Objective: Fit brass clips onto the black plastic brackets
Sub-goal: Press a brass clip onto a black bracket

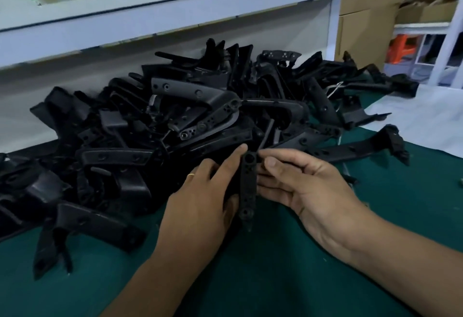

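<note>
One bracket [248, 186] stands nearly upright between the two hands, just in front of the pile [175, 121] of black brackets on the green counter [275, 279]. No brass clip can be made out anywhere; if one is pinched at the right fingertips, it is too small or hidden to tell.

To do this step well, the bracket should probably be held steady by its lower half, with the holed face turned toward the person, so that the clip can be lined up square with its seat near the top end and pushed straight on, not at a slant.

The left hand [203, 199] wraps the bracket's left side, fingers curled round its edge, forefinger reaching to the top. The right hand [300, 186] is half closed: its thumb [275, 164] and forefinger meet at the bracket's upper right edge, the other fingers curled loosely against its side.
</note>
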Available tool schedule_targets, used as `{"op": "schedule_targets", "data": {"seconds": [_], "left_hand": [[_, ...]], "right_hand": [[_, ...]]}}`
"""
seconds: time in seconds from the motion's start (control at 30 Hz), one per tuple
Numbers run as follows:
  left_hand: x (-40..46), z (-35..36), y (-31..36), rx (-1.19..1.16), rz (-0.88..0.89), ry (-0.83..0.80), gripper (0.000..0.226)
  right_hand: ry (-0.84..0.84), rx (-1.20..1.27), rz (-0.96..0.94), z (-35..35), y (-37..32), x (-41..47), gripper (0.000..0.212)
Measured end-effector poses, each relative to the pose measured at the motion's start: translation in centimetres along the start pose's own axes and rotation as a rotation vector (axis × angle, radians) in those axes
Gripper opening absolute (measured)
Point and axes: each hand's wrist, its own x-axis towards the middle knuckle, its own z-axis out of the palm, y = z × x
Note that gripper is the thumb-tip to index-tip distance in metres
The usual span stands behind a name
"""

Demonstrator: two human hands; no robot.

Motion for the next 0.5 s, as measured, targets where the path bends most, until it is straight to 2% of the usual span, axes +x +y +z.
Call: {"op": "schedule_targets", "data": {"seconds": [0.23,0.5], "left_hand": [[-0.3,-0.49,0.29,-0.034,0.009,0.022,0.086],[-0.25,-0.88,0.69,0.01,-0.016,0.043,0.098]], "right_hand": [[-0.022,0.012,0.028,0.2,-0.27,-0.27,0.011],[-0.017,-0.057,0.029,0.49,-0.26,-0.29,0.017]]}}
